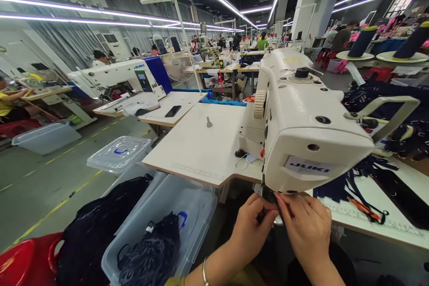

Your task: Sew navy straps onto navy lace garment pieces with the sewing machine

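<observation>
A white Juki sewing machine (301, 120) stands on a pale table (201, 143). My left hand (250, 228) and my right hand (306, 228) meet just under the machine's head, at the needle area. Both pinch a small dark piece of fabric (270, 196) between thumb and fingers. The fabric is mostly hidden by my fingers and the machine head. A bangle sits on my left wrist.
Clear plastic bins (174, 214) with dark fabric (154, 250) stand at lower left, beside a red stool (23, 261). Dark fabric pieces and orange-handled snips (363, 208) lie on the table at right. Thread cones (362, 41) stand behind. Other workers sit at machines further back.
</observation>
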Available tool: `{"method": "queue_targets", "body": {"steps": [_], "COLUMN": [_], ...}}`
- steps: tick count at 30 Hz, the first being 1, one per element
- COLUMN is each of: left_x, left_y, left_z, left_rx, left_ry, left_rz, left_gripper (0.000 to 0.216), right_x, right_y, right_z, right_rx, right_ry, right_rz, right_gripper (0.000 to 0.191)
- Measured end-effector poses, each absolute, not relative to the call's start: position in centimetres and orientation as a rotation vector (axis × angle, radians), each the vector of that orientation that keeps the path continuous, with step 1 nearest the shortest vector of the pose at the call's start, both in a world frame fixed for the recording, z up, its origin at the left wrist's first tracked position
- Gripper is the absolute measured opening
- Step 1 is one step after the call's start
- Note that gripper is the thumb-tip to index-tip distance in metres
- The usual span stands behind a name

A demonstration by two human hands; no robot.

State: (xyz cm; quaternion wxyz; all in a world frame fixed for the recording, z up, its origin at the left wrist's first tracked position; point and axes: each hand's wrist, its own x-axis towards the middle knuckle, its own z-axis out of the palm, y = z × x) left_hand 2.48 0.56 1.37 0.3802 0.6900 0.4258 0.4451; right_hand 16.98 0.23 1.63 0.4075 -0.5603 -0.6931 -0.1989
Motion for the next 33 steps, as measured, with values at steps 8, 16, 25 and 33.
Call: {"method": "queue_targets", "body": {"steps": [8, 16, 25, 33], "left_x": [2.46, 2.5, 2.44, 2.39], "left_y": [0.6, 0.6, 0.61, 0.61], "left_z": [1.29, 1.19, 1.38, 1.39], "left_rx": [1.756, 1.746, 1.736, 1.737], "left_ry": [1.097, 1.086, 1.069, 1.076], "left_rz": [1.121, 1.13, 1.119, 1.121], "left_gripper": [0.01, 0.009, 0.009, 0.009], "right_x": [16.96, 16.88, 16.87, 16.85], "right_y": [0.17, 0.2, 0.17, 0.21], "right_z": [1.64, 1.66, 1.68, 1.55], "right_rx": [-1.417, -1.434, -1.438, -1.439], "right_ry": [-1.757, -1.761, -1.767, -1.757], "right_rz": [-0.518, -0.511, -0.526, -0.525], "right_gripper": [0.011, 0.013, 0.012, 0.01]}}
